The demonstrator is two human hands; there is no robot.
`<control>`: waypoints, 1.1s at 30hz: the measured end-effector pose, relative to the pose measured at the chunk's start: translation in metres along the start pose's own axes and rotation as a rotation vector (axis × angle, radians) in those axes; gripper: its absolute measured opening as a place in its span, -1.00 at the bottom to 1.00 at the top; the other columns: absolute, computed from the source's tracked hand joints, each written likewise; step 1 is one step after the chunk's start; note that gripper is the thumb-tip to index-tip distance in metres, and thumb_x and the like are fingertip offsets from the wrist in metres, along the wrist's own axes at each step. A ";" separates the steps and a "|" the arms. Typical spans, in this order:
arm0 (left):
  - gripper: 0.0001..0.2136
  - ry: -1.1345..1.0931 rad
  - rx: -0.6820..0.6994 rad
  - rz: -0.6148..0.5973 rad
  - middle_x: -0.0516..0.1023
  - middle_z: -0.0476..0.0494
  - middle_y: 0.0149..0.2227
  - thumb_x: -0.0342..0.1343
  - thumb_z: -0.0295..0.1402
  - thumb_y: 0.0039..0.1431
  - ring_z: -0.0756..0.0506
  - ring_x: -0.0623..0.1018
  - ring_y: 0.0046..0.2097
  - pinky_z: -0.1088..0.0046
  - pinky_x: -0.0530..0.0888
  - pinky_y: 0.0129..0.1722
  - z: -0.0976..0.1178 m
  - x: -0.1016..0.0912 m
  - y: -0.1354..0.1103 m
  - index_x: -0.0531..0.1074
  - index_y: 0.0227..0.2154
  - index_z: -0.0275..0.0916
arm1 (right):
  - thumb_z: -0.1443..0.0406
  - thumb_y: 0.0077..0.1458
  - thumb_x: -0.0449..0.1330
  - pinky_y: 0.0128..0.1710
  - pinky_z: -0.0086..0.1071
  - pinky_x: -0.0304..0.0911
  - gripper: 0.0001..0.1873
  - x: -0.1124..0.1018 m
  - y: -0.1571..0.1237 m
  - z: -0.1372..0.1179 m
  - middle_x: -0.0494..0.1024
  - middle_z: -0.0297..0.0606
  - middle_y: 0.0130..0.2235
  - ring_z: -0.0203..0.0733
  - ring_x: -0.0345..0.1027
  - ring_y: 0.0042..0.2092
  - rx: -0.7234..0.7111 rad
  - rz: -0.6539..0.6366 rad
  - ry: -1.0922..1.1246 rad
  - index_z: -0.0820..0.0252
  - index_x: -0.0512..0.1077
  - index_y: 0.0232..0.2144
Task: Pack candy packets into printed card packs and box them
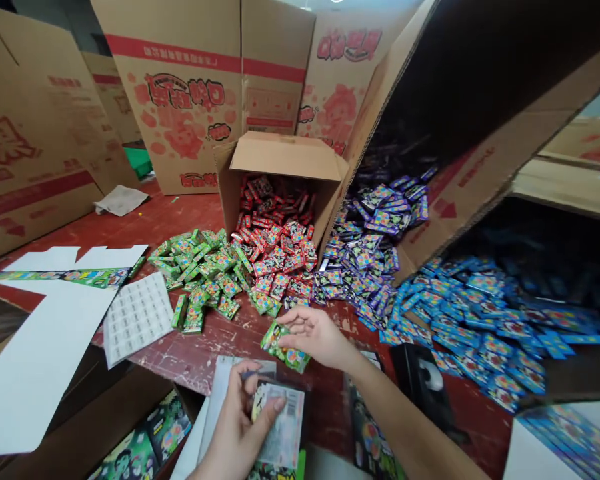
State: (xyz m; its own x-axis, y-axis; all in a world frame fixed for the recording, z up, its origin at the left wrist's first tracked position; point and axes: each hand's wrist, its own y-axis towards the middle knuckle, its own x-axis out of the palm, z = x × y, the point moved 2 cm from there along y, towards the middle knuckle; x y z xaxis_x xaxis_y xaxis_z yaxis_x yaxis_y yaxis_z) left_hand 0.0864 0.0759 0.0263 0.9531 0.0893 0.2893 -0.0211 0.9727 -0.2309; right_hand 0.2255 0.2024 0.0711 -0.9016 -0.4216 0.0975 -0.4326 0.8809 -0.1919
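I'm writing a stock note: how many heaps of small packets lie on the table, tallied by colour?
Green heap: 1
Red heap: 1
Purple heap: 1
Blue heap: 1
Total: 4 heaps

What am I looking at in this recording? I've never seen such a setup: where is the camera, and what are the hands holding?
There is no machine here, just a person's two bare hands. The single picture comes from a head-worn camera looking forward and down. On the red table lie heaps of green packets, red packets, purple packets and blue packets, with cartons behind. The right hand holds at least one green packet; the left hand grips a flat printed pack showing a barcode.
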 end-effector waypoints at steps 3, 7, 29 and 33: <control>-0.63 0.025 0.003 -0.014 0.47 0.00 -0.28 0.18 -0.32 0.11 -0.05 0.50 -0.21 0.50 0.39 -0.22 0.001 -0.001 -0.003 0.08 -0.15 -0.08 | 0.19 -0.23 0.42 -0.39 -0.43 0.40 -0.65 0.003 0.000 0.000 0.56 -0.34 -0.44 -0.29 0.47 -0.41 -0.092 0.121 0.069 0.19 0.44 -0.38; -0.63 0.032 0.018 -0.018 0.47 0.01 -0.30 0.17 -0.30 0.11 -0.03 0.48 -0.25 0.49 0.38 -0.23 0.001 -0.001 -0.002 0.07 -0.16 -0.08 | 0.17 -0.23 0.42 -0.38 -0.44 0.40 -0.65 0.010 -0.002 0.011 0.57 -0.34 -0.44 -0.29 0.48 -0.40 -0.089 0.093 0.114 0.19 0.46 -0.38; -0.77 0.067 -0.052 -0.242 0.34 0.11 -0.41 0.12 -0.30 0.18 0.06 0.34 -0.43 0.63 0.31 -0.43 0.010 -0.002 0.000 0.16 -0.21 -0.06 | 0.36 -0.29 0.45 -0.38 -0.52 0.31 -0.79 -0.008 -0.085 0.052 0.60 -0.36 -0.41 -0.35 0.47 -0.40 0.161 0.071 0.125 0.20 0.53 -0.50; -0.81 0.183 -0.019 -0.259 0.27 0.09 -0.42 0.09 -0.29 0.20 0.04 0.30 -0.40 0.61 0.30 -0.41 0.009 -0.003 0.001 0.17 -0.21 -0.08 | 0.38 -0.32 0.45 -0.36 -0.50 0.29 -0.78 -0.011 -0.088 0.051 0.56 -0.37 -0.42 -0.36 0.44 -0.38 0.123 0.084 0.096 0.23 0.48 -0.56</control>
State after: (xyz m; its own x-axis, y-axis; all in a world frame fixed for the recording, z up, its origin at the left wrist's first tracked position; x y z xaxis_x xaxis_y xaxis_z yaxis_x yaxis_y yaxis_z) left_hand 0.0804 0.0781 0.0336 0.9646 -0.2023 0.1691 0.2332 0.9539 -0.1889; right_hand 0.2732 0.1183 0.0368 -0.9325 -0.3197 0.1681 -0.3584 0.8767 -0.3210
